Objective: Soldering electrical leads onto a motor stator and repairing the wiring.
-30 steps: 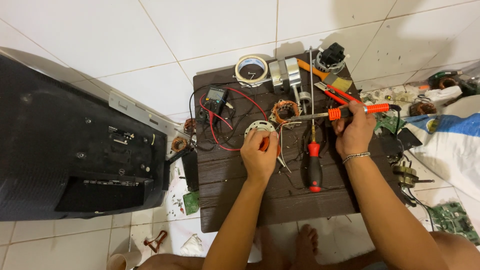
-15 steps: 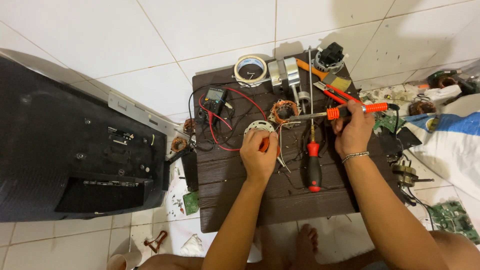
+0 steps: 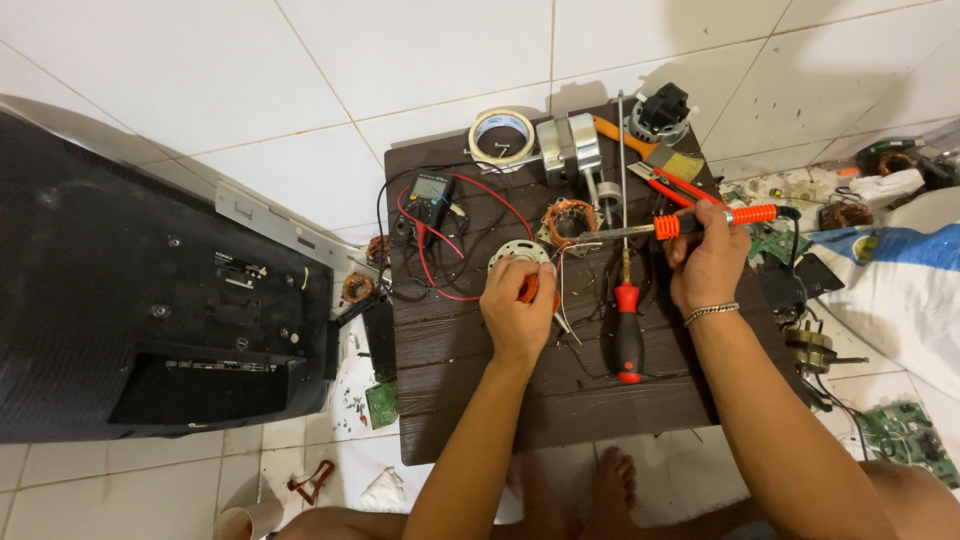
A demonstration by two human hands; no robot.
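My right hand (image 3: 706, 262) grips an orange-handled soldering iron (image 3: 715, 217) whose metal tip points left toward a copper-wound motor stator (image 3: 570, 220). My left hand (image 3: 517, 305) is closed on a small orange-handled tool beside a round white motor part (image 3: 517, 252), with thin wires trailing from it. Both hands rest over a dark brown wooden board (image 3: 470, 400) lying on the tiled floor. A red and black screwdriver (image 3: 628, 330) lies between my hands.
A multimeter (image 3: 431, 190) with red and black leads sits at the board's left. A tape roll (image 3: 500, 135), a metal motor housing (image 3: 568, 148) and pliers (image 3: 665, 180) lie at its far edge. A flat television, back up (image 3: 150, 290), lies at left. Circuit boards (image 3: 905, 430) and parts lie at right.
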